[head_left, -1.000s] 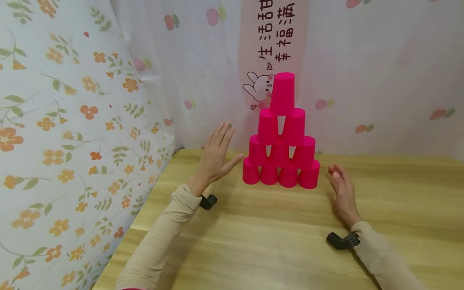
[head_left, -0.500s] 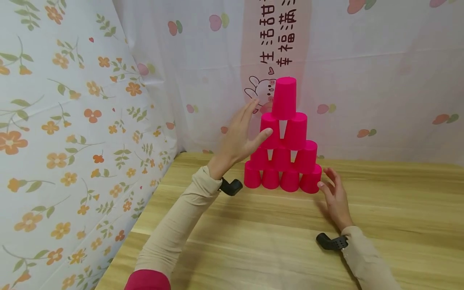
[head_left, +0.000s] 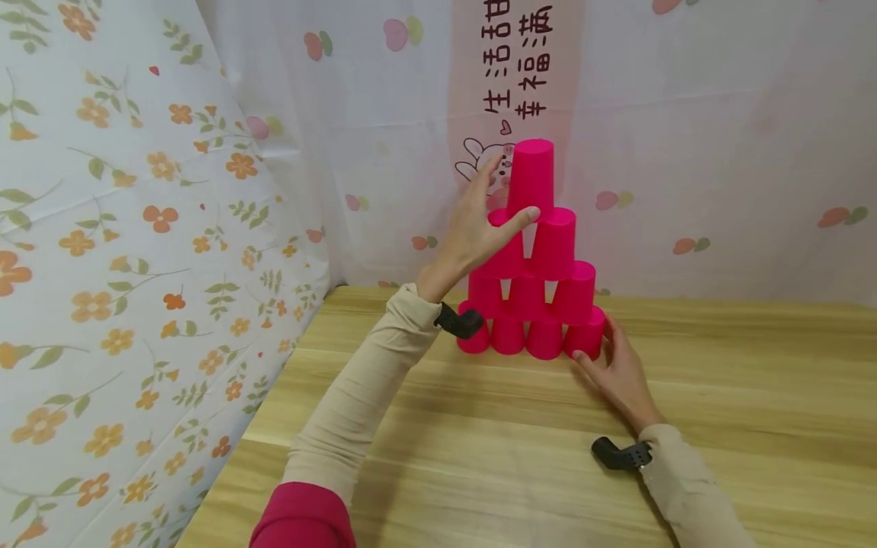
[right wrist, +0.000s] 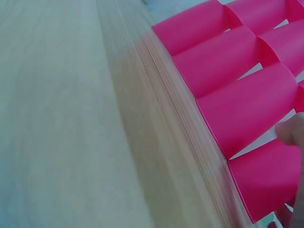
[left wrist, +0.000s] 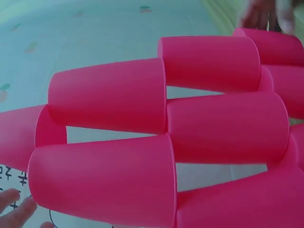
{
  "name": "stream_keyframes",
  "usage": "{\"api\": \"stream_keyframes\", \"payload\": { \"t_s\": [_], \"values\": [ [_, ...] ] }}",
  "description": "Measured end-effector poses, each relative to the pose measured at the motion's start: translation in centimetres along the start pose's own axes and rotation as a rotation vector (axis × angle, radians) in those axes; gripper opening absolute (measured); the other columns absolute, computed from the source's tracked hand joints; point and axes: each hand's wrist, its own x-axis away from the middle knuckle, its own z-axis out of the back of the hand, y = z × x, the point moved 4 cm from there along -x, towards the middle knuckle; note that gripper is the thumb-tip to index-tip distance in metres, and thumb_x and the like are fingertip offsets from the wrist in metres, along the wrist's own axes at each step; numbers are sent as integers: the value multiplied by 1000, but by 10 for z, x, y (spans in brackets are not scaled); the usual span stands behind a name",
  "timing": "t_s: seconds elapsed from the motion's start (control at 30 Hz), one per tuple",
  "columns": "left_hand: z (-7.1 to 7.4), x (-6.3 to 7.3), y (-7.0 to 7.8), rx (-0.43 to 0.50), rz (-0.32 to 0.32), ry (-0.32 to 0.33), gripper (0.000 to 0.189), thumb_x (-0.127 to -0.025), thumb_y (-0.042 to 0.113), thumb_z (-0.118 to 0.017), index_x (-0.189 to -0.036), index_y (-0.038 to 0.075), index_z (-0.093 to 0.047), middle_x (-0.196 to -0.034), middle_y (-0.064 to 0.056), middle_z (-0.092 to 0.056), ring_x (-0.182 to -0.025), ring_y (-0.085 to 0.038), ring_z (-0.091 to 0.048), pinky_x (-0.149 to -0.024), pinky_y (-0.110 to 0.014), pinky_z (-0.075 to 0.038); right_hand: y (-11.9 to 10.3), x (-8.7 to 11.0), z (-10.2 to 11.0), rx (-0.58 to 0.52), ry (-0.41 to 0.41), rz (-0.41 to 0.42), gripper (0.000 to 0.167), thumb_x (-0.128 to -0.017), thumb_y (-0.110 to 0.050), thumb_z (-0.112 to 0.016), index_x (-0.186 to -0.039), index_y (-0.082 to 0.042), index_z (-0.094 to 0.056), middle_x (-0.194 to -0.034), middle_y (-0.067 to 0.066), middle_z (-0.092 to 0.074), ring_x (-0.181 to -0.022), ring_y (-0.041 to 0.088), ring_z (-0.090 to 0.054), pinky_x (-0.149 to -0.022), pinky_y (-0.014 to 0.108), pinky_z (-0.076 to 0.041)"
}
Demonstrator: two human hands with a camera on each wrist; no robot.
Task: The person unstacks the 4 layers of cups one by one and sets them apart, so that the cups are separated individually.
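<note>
Several pink cups stand upside down in a four-row pyramid, with one top cup [head_left: 531, 179] at its peak. Close to that peak is my left hand [head_left: 476, 228], its thumb passing in front of the top cup's lower edge. The other fingers spread along the left side, a small gap showing between them and the cup; in the left wrist view, fingertips [left wrist: 16, 213] appear at the lower left. At the pyramid's base, my right hand [head_left: 620, 377] holds the bottom right cup [head_left: 585, 331] between thumb in front and fingers at its right side, partly hidden behind it.
The pyramid stands on a wooden table [head_left: 479, 426] near its back edge. Behind hangs a pale printed curtain [head_left: 719, 152] with a rabbit and writing. A flower-patterned cloth [head_left: 137, 266] borders the left side. Each wrist wears a black camera mount [head_left: 620, 454].
My left hand has risen and moved right from beside the pyramid to its top cup. My right hand has moved left until thumb and fingers are around the bottom right cup. The pyramid stands unchanged.
</note>
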Motion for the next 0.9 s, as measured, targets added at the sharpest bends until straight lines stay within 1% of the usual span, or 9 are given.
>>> {"api": "stream_keyframes", "payload": {
  "t_s": [0.13, 0.17, 0.23, 0.27, 0.37, 0.4, 0.53, 0.73, 0.9],
  "values": [
    [-3, -4, -5, 36, 31, -12, 86, -79, 36, -70, -147, 12, -23, -145, -2, -34, -122, -16, -42, -92, -27, -41, 1, -3, -1, 27, 4, 0, 82, -82, -20, -69, -145, -1, -20, -138, 23, -37, -126, 40, -35, -98, 56, -32],
    [-3, -5, -5, 32, 36, -18, 87, -78, 37, -70, -147, 12, -23, -144, -3, -36, -122, -17, -43, -92, -27, -42, 1, -4, 0, 31, 6, -4, 81, -83, -20, -69, -145, -1, -21, -137, 23, -39, -125, 40, -37, -100, 52, -33],
    [-5, -8, -5, 24, 50, -39, 86, -77, 39, -70, -147, 14, -25, -141, -2, -39, -120, -15, -44, -92, -26, -42, 1, -5, 0, 30, 11, -17, 81, -83, -21, -69, -145, 0, -21, -136, 22, -40, -123, 38, -40, -101, 36, -35],
    [-6, -9, -5, 25, 57, -47, 86, -77, 39, -70, -146, 14, -26, -139, -2, -40, -120, -14, -44, -91, -26, -42, 1, -6, -1, 25, 12, -23, 81, -83, -21, -69, -144, 0, -20, -135, 23, -41, -122, 38, -42, -99, 28, -36],
    [-10, -10, -6, 23, 73, -73, 85, -78, 40, -70, -146, 14, -26, -137, -2, -42, -117, -12, -45, -90, -24, -42, 2, -9, -3, 9, 8, -35, 82, -84, -21, -68, -144, 1, -18, -132, 24, -44, -117, 36, -46, -86, 9, -33],
    [-12, -10, -7, 21, 75, -79, 86, -78, 41, -70, -146, 14, -26, -136, -2, -42, -116, -12, -45, -89, -23, -42, 3, -10, -4, 3, 5, -42, 82, -84, -21, -68, -144, 1, -17, -131, 24, -44, -116, 36, -47, -84, 7, -33],
    [-16, -12, -7, 16, 73, -86, 88, -78, 42, -69, -147, 13, -23, -133, -2, -44, -113, -12, -47, -86, -21, -43, 5, -15, -6, 36, 9, -56, 79, -84, -23, -67, -143, 1, -20, -126, 22, -47, -107, 34, -52, -80, 14, -39],
    [-21, -14, -7, 72, 73, -49, 87, -80, 37, -69, -147, 11, -21, -125, -3, -49, -106, -11, -49, -81, -20, -45, 6, -14, -7, 88, 29, -47, 68, -84, -22, -67, -137, 2, -32, -114, 22, -54, -96, 34, -55, -78, 40, -45],
    [-22, -16, -5, 73, 64, -33, 84, -81, 32, -69, -147, 8, -22, -125, -6, -51, -106, -13, -51, -80, -20, -46, 7, -14, -9, 97, 33, -51, 62, -84, -20, -67, -133, 1, -36, -110, 21, -56, -95, 33, -56, -79, 44, -45]
  ]
}}
